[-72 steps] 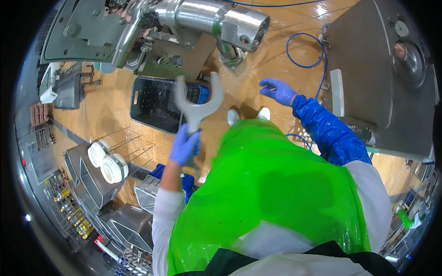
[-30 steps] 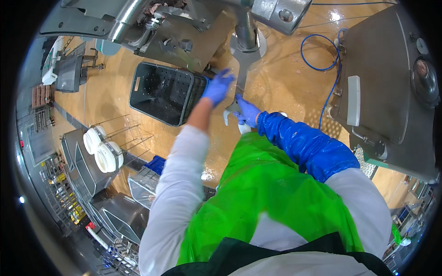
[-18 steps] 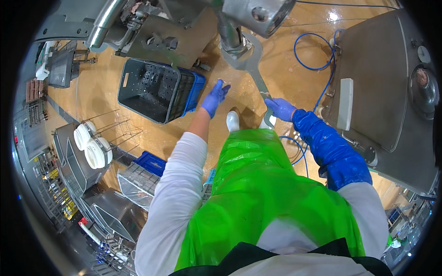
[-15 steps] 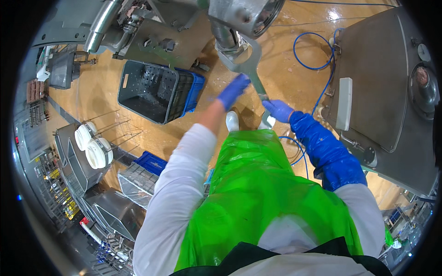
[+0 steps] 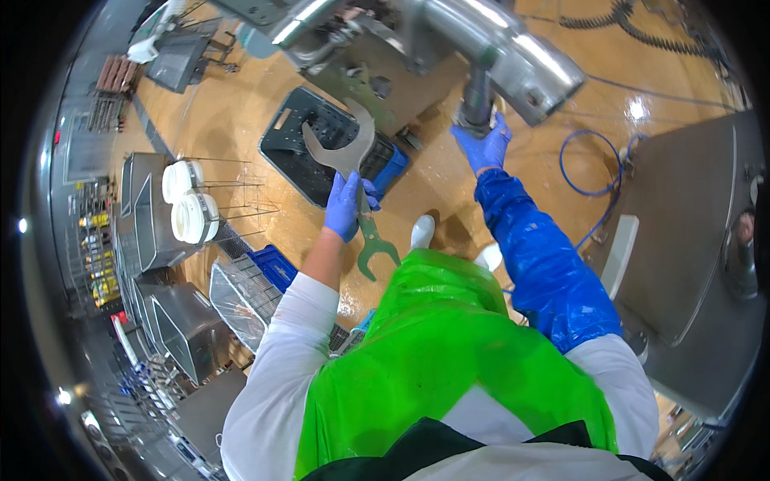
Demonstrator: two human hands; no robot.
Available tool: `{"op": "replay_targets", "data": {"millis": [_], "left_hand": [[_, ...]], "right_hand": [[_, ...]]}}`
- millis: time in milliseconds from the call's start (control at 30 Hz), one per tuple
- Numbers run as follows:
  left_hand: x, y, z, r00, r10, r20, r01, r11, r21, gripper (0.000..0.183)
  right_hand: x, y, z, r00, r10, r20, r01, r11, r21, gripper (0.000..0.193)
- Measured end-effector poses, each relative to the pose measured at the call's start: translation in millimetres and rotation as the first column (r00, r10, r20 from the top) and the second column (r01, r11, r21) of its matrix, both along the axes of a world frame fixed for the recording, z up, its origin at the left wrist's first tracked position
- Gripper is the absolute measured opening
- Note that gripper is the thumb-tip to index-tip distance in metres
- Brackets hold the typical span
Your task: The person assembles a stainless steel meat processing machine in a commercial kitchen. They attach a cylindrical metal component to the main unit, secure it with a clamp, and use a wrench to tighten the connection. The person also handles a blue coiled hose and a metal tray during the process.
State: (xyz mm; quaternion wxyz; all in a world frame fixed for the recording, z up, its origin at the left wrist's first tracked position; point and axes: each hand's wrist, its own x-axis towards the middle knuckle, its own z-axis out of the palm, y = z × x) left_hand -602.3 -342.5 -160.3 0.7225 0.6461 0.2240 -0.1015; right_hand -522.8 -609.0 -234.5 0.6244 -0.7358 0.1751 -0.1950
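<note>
Wrench (image 5: 368, 225) gripped in your left hand (image 5: 343, 210), its big end overlapping the black crate (image 5: 290, 162) from above.
Your right hand (image 5: 484, 147) curls at the steel fitting (image 5: 475, 117); whether it grips cannot be told. If your one-handed hold slackens, the tool could drop onto your boots (image 5: 422, 232).

text: none readable | labels: none readable | numbers, signs: none readable

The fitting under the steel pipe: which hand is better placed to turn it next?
Probably the right hand: it is at the fitting, with no tool visible in it. The left hand, farther away, holds the wrench.
</note>
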Motion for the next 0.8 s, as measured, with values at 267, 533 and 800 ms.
{"op": "replay_targets", "data": {"millis": [267,533,800], "left_hand": [[60.4,133.2,28.3,0.995,0.095,-0.028,-0.095,0.995,-0.023,0.035],[127.7,184.8,51.2,0.98,-0.194,0.036,0.197,0.975,-0.108,0.039],[69.9,85.7,-38.0,0.468,-0.855,-0.223,0.839,0.51,-0.193,0.039]], "right_hand": [[44.9,12.5,-35.9,0.998,-0.047,-0.049,0.036,0.978,-0.205,0.077],[21.5,-11.3,-26.8,0.907,0.421,0.002,-0.42,0.904,0.078,0.052],[-93.3,44.3,-31.8,0.821,0.328,-0.467,-0.003,0.82,0.572,0.076]]}}
